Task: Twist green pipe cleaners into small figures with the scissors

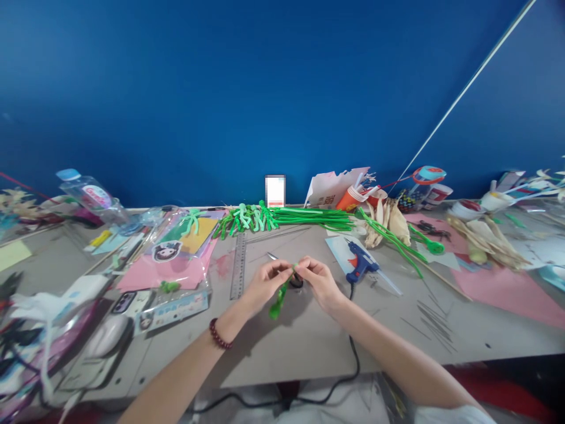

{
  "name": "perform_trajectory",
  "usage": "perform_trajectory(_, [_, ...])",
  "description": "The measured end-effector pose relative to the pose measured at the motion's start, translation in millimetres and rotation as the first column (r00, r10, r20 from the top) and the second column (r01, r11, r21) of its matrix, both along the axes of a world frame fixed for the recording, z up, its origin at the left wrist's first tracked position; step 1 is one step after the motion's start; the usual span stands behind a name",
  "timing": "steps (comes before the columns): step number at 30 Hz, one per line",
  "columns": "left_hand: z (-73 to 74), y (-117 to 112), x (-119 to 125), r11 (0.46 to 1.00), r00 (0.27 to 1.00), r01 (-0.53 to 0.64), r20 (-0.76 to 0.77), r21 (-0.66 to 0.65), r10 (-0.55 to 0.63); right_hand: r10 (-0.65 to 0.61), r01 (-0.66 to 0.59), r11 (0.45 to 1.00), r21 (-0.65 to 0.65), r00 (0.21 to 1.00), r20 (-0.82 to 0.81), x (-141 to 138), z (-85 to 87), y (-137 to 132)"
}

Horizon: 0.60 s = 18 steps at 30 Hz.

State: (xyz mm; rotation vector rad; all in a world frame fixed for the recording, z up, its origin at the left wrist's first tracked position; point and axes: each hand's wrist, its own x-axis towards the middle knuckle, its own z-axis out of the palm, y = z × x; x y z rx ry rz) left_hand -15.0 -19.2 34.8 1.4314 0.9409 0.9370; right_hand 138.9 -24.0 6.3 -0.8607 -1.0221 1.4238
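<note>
My left hand [272,280] and my right hand [318,284] meet above the middle of the table, fingertips pinched together on a green pipe cleaner [277,305]. Its thicker, looped end hangs below my left fingers; the part between the fingertips is mostly hidden. Just under the hands lie scissors [296,282], with the blade tip showing beyond my left fingers and a dark handle between the hands. Behind them is a bundle of green pipe cleaners [313,218], with several light green bent pieces [249,217] at its left end.
Left of my hands are a steel ruler [238,268] and a plastic bag of coloured sheets [176,253]. A blue glue gun [362,262] lies to the right, its cord running down past the table's front edge. Thin wires [435,324], dried husks [388,224] and paper cups [352,197] are further right.
</note>
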Motion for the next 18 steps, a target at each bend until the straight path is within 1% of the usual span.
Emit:
perform_trajectory(1, [-1.5, -0.1, 0.4, 0.988, 0.992, -0.074, -0.091, 0.136, 0.086, -0.053, 0.053, 0.999, 0.004, 0.998, 0.033, 0.0, -0.2, 0.4])
perform_trajectory(2, [-3.6, -0.1, 0.5, 0.953, 0.972, -0.117, -0.165, 0.281, 0.168, -0.102, 0.101, 0.995, 0.015, 0.993, 0.067, -0.2, -0.3, 0.4])
perform_trajectory(3, [-6.1, -0.1, 0.2, 0.900, 0.947, -0.124, -0.221, 0.418, 0.233, -0.141, 0.139, 0.990, 0.031, 0.985, 0.101, -0.5, -0.3, 0.1])
perform_trajectory(4, [-8.8, -0.1, -0.4, 0.841, 0.925, -0.102, -0.261, 0.531, 0.277, -0.168, 0.163, 0.985, 0.048, 0.977, 0.130, -0.9, -0.3, -0.4])
perform_trajectory(6, [-14.3, -0.4, -1.7, 0.741, 0.894, -0.031, -0.313, 0.671, 0.321, -0.191, 0.178, 0.980, 0.086, 0.966, 0.177, -1.8, -0.4, -2.0])
perform_trajectory(8, [-18.2, -1.1, -2.6, 0.679, 0.873, 0.015, -0.342, 0.734, 0.349, -0.194, 0.172, 0.978, 0.121, 0.960, 0.204, -2.4, -0.3, -3.5])
perform_trajectory(9, [-19.1, -1.4, -2.9, 0.663, 0.866, 0.021, -0.345, 0.748, 0.361, -0.198, 0.171, 0.975, 0.139, 0.957, 0.214, -2.6, -0.2, -4.1])
perform_trajectory(10, [-19.2, -1.5, -3.0, 0.658, 0.864, 0.022, -0.346, 0.752, 0.365, -0.205, 0.172, 0.972, 0.160, 0.953, 0.224, -2.6, -0.1, -4.6])
perform_trajectory(12, [-17.8, -1.2, -3.3, 0.678, 0.876, 0.020, -0.340, 0.735, 0.343, -0.229, 0.179, 0.961, 0.209, 0.942, 0.247, -2.5, 0.4, -5.1])
perform_trajectory(15, [-12.9, 1.0, -3.8, 0.764, 0.921, 0.038, -0.319, 0.644, 0.223, -0.246, 0.181, 0.950, 0.255, 0.937, 0.249, -1.7, 1.3, -5.2])
perform_trajectory(18, [-7.3, 3.8, -4.6, 0.847, 0.956, 0.104, -0.287, 0.521, 0.059, -0.196, 0.142, 0.961, 0.236, 0.954, 0.227, -0.2, 1.2, -3.8])
